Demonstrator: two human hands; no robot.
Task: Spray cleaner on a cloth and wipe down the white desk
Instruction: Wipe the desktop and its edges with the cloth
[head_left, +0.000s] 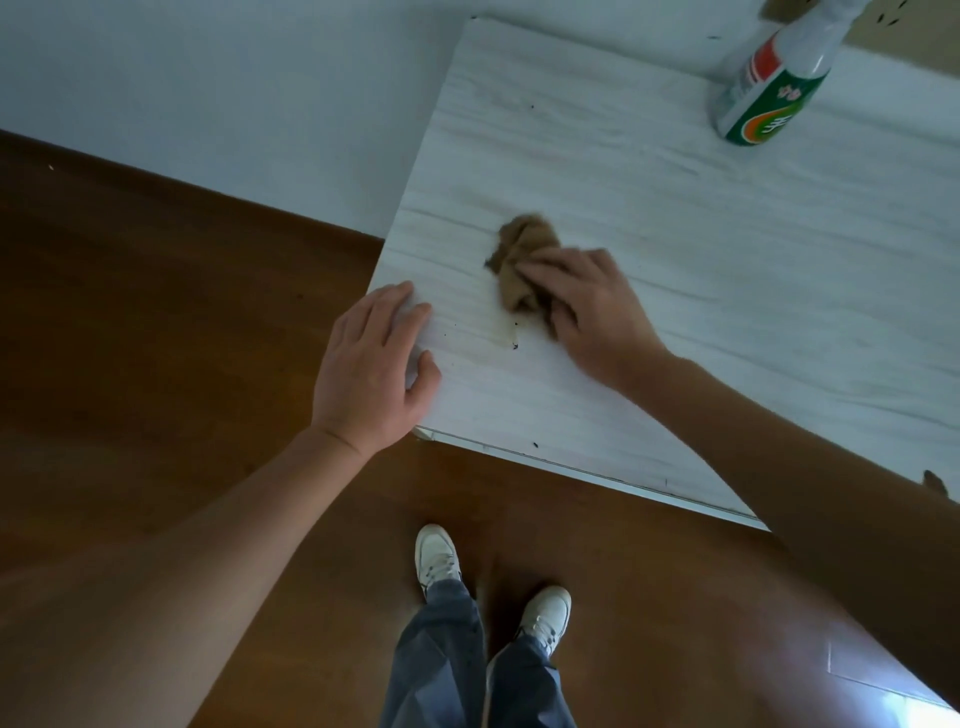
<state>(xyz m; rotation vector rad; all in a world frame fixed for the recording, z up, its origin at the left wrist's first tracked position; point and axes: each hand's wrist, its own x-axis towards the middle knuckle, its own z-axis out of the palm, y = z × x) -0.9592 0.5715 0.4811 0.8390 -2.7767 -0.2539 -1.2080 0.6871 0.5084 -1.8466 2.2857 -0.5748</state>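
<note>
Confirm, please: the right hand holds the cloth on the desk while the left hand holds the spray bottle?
No: the head view shows the left hand resting on the desk, the spray bottle standing untouched. The right hand does hold the cloth.

Brown cloth (522, 249) is wadded up on my white wood-grain bench (701, 270) near its left corner, its near end held under my right hand (597, 312). I see dark specks and a faint smear on the bench just beside it. Spray bottle (769, 88), clear with a green, red and white label, stands at the far edge, well apart from the cloth.
</note>
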